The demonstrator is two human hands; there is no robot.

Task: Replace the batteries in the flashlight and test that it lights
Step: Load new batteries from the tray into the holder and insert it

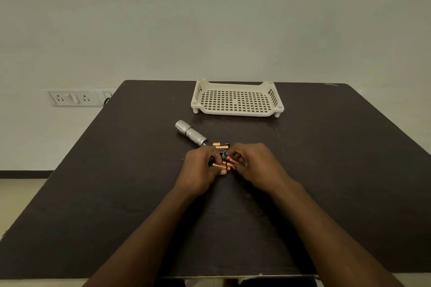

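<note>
A silver flashlight (190, 132) lies on the dark table (116, 182), its head pointing far left and its open rear end toward my hands. Two black-and-gold batteries (221, 145) lie just beyond my fingers. My left hand (200, 170) grips a black battery holder with gold-ended batteries (220, 165) in it. My right hand (256, 165) pinches a red-and-black battery (232, 159) against the holder. My fingers hide most of the holder.
A cream perforated plastic tray (236, 113) stands at the back of the table, behind the flashlight. A wall socket plate (74, 98) sits on the wall at the left, beyond the table's edge.
</note>
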